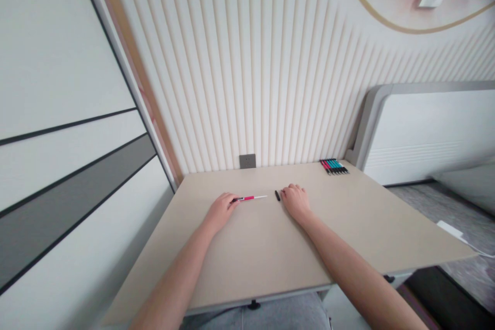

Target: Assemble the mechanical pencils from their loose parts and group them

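Note:
My left hand (223, 210) is closed around the black end of a disassembled pen (248, 198). The pen's pink section and a thin white refill-like rod point right, just above the tabletop or lying on it; which one, I cannot tell. Over to the right, a short black pen part (277, 195), perhaps a cap or barrel piece, lies on the table. Right beside it rests my right hand (296, 200), its fingers curled and pressed together. A small dark bit shows at those fingertips, too small to name.
A row of several pink, teal and black pens (334, 166) lies at the table's back right corner. The beige table (255, 252) meets a ribbed wall with a dark socket (247, 161). A white cabinet (69, 206) stands left, a bed headboard (425, 129) right.

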Motion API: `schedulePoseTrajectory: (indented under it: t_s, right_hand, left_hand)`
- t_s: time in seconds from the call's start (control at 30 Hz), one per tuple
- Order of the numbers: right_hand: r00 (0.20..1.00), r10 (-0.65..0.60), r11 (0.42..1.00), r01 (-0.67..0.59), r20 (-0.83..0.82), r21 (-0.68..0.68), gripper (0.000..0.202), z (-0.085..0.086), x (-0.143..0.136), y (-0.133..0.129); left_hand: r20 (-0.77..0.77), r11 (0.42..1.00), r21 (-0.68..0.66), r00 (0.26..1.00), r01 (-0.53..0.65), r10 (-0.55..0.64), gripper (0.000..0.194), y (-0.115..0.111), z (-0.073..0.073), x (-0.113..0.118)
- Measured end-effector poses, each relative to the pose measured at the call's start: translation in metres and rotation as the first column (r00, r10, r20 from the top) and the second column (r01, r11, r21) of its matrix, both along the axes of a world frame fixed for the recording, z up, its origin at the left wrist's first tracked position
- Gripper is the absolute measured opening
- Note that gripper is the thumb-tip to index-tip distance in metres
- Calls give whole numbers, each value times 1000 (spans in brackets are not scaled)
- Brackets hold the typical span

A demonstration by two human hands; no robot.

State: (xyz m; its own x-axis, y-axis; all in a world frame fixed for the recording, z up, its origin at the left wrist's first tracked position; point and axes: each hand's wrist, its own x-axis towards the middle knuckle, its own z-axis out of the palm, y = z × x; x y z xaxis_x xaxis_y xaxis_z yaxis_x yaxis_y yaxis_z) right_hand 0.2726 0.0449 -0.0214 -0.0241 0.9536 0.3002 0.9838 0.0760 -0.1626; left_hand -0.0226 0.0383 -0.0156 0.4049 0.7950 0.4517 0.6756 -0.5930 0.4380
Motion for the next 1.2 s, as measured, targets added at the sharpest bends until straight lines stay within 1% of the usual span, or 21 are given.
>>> schedulePoseTrajectory:
  t_s: [0.13, 0.2, 0.27, 0.33, 0.4, 0.5, 0.6, 0.73, 0.87, 0.97, 1.1, 1.2]
  right_hand:
    - [1000, -4, 1000, 5, -17, 21, 29, -2, 1, 3]
    - [998, 28, 999, -25, -64, 45, 26, -2, 3, 5]
    - [980, 133, 988, -121, -146, 93, 24, -1, 5, 6]
    - [938, 275, 957, -245, -213, 158, 22, 1, 7, 5]
    - [892, 391, 913, -344, -227, 218, 22, 4, 6, 4]
    - [859, 475, 868, -422, -191, 261, 21, 8, 3, 1]
    - [857, 487, 861, -439, -169, 256, 22, 10, 0, -2]
    - [868, 468, 876, -431, -166, 215, 22, 14, -1, -6]
    - [882, 435, 899, -411, -180, 153, 27, 19, -4, -10]
    - [885, 426, 904, -408, -188, 127, 29, 19, -6, -11]
    - [876, 444, 895, -424, -187, 140, 27, 17, -7, -9]
    - [883, 433, 898, -405, -182, 169, 27, 15, -5, -7]
  left_hand:
    - [4, 1000, 18, 1000, -16, 15, 17, 1, 0, -1]
    - [11, 999, 25, 1000, -20, 20, 16, 2, -1, -1]
    - [24, 999, 35, 999, -25, 24, 16, 3, -1, -2]
    - [43, 998, 49, 999, -34, 32, 17, 4, 0, -3]
    - [62, 997, 59, 997, -44, 40, 17, 4, 0, -3]
    - [76, 997, 65, 996, -45, 40, 17, 3, 1, -3]
    - [83, 997, 69, 996, -40, 34, 17, 2, 1, -3]
    - [82, 998, 62, 996, -32, 27, 18, 2, 2, -3]
    - [61, 998, 51, 998, -24, 21, 20, 2, 3, -2]
    - [62, 999, 48, 998, -22, 19, 20, 1, 3, -2]
    - [62, 999, 49, 998, -18, 15, 19, 2, 3, -2]
    - [60, 998, 59, 998, -27, 24, 20, 3, 1, -3]
